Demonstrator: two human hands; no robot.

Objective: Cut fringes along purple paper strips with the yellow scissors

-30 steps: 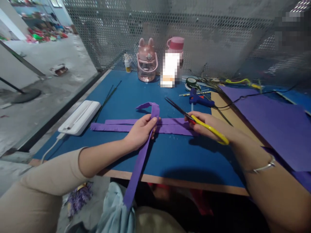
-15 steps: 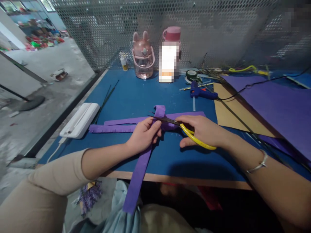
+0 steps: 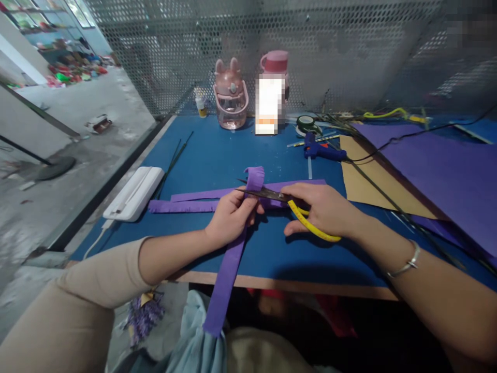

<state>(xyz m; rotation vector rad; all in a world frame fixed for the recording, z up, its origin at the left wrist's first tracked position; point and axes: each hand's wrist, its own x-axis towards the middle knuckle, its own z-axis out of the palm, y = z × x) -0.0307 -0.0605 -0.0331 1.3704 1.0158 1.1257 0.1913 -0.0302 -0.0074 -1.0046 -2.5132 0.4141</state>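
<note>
My left hand [image 3: 231, 216] pinches a long purple strip [image 3: 225, 284] whose lower end hangs over the table's front edge. The strip's upper end curls above my fingers and has a finely cut edge. My right hand [image 3: 320, 210] holds scissors [image 3: 312, 228] with yellow handles. Their dark blades point left and lie slightly apart, across the strip just above my left fingertips. Behind and beside my hands, more purple strips [image 3: 182, 206] lie flat on the blue table [image 3: 209, 163]; one has a fringed edge.
A white power bank [image 3: 134, 194] with a cable lies left. At the back stand a pink bottle [image 3: 231, 98], a small bottle [image 3: 201, 105] and a bright blurred phone [image 3: 268, 103]. A blue glue gun [image 3: 322, 150], green tape [image 3: 306, 124], brown paper [image 3: 378, 181] and purple sheets [image 3: 435, 166] lie right.
The scissor blades have spread a little wider at the strip. The whole view has shifted slightly, while both hands keep their holds.
</note>
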